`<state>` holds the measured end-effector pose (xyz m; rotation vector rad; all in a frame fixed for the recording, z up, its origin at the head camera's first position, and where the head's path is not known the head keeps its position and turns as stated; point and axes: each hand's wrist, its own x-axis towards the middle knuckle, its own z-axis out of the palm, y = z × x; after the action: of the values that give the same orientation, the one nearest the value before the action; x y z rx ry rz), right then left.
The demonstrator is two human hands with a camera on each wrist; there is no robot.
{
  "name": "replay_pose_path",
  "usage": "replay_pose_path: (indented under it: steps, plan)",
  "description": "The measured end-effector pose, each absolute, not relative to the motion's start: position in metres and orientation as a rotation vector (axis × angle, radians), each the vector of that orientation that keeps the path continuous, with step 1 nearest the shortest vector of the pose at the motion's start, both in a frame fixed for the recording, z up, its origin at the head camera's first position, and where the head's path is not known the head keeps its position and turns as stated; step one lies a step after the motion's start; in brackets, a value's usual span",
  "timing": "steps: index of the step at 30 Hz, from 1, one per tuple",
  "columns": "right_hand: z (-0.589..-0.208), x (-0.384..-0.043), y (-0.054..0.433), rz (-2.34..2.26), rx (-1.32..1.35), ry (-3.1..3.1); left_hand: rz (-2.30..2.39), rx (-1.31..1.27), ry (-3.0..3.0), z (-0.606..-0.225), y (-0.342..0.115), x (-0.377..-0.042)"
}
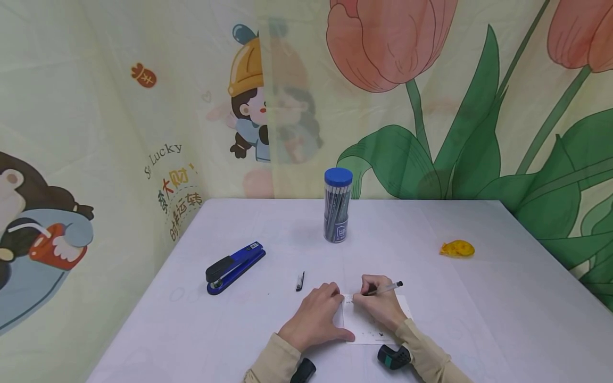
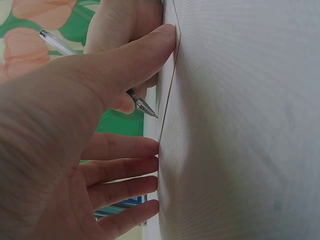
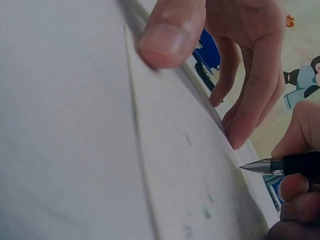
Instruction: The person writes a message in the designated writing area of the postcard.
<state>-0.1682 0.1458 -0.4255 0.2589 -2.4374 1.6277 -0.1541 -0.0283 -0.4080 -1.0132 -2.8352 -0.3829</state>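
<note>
Beige sleeves (image 1: 275, 359) lie nearest the camera, ending at my wrists. Left to right: blue stapler (image 1: 235, 266); small cap (image 1: 300, 282), on the table (image 1: 153, 340); my left hand (image 1: 316, 317), fingers spread, thumb resting on the left edge of a sheet of paper (image 1: 362, 326). Blue-lidded jar (image 1: 337, 207) stands upright behind. I find the paper flat, its marks too small to read. My right hand (image 1: 382, 306) pinches a pen (image 1: 389, 288), tip apparently touching the sheet. Yellow item (image 1: 458, 248) noted, far right.

"So Lucky" printed on the backdrop cloth (image 1: 115, 122)
Beneath it, the cloth carries "大财" and a curved line ending "运转"; the pen canister (image 1: 337, 205) has a label (image 1: 340, 230) starting "H", remainder unclear; marks on the paper sheet (image 1: 364, 325) are illegible.
</note>
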Motion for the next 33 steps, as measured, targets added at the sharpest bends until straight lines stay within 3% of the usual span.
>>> replay_pose_path:
  steps: [6, 14, 33]
  plan:
    - [-0.41, -0.158, 0.143, 1.651, 0.322, -2.419, -0.4, -1.014, -2.825, -0.408, -0.029, -0.154]
    - [-0.436, -0.174, 0.151, 1.645, 0.298, -2.449, -0.391, -1.006, -2.832, -0.408, -0.029, -0.154]
    - [-0.439, -0.175, 0.153, 1.684, 0.317, -2.411, -0.412, -1.008, -2.818, -0.409, -0.029, -0.154]
